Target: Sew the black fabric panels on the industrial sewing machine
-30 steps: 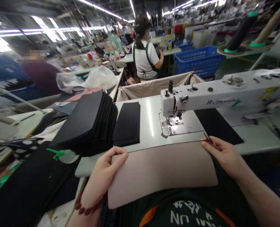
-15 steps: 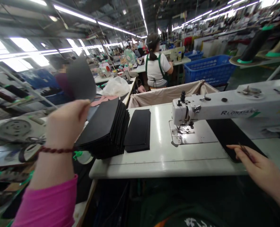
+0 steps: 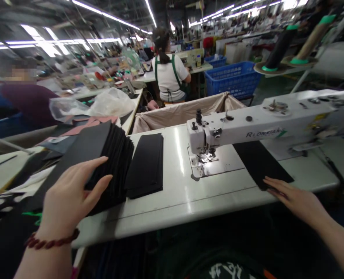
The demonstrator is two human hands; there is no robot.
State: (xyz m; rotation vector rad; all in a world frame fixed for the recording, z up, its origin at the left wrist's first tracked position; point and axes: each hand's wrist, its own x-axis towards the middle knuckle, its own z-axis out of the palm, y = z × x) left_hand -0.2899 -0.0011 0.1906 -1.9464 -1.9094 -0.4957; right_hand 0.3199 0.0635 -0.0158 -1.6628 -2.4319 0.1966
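Note:
My left hand [image 3: 77,190], a dark red beaded bracelet at its wrist, is at the near side of a tall stack of black panels [image 3: 85,143]. Its thumb and fingers are apart, with nothing between them. A lower pile of black panels [image 3: 145,162] lies just right of that stack. On the right, the fingertips of my right hand [image 3: 288,197] rest on the near end of a single black panel [image 3: 259,162], which runs under the sewing machine arm. A slim dark tool [image 3: 280,192] shows partly under those fingers; its kind is hidden.
A white sewing machine [image 3: 233,130] stands on the pale tabletop [image 3: 174,193], its needle area lit. Behind the table hangs a beige cloth-lined bin [image 3: 178,116]. A blue basket [image 3: 233,79], thread cones [image 3: 279,46], clear plastic [image 3: 110,102] and two co-workers are beyond.
My left hand has come down from holding up a dark panel, and it is now open beside the tall stack. My right fingers have flattened onto the panel. The view has turned right.

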